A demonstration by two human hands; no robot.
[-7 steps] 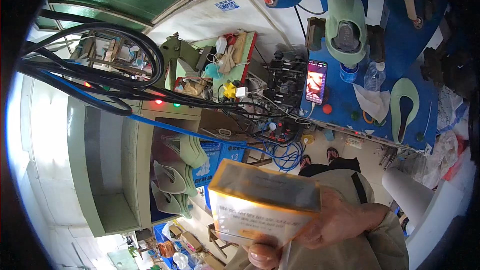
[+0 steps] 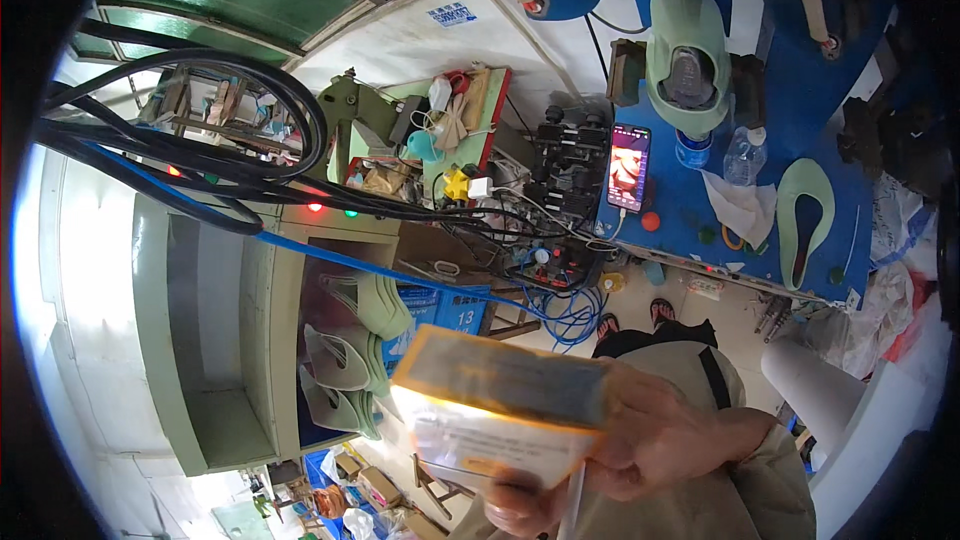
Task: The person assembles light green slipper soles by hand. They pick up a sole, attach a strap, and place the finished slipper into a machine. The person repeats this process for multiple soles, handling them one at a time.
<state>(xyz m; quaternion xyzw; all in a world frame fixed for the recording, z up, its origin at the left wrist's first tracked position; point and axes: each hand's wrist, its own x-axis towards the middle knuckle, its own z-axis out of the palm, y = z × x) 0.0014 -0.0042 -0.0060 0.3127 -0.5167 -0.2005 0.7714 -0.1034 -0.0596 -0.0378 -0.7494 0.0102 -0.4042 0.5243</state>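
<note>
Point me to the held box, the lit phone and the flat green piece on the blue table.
Held box (image 2: 503,382): head view, on its dark side.
Lit phone (image 2: 627,170): head view, middle of the screen.
Flat green piece (image 2: 789,222): head view, band left of its opening.

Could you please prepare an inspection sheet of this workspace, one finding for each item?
Surface: blue worktop with a phone, a clear bottle and a flat green piece.
Handled things: box with orange edges, held clear of the worktop; print blurred.
Clutter: white sheet and round red item on the worktop; plastic bags at its right.
Hands: left hand at the box's lower front, right hand at its right end.
Cables: thick black cables loop at upper left; blue hose coils on the floor.
Surroundings: pale green cabinet, curved green pieces on its shelf.
</note>
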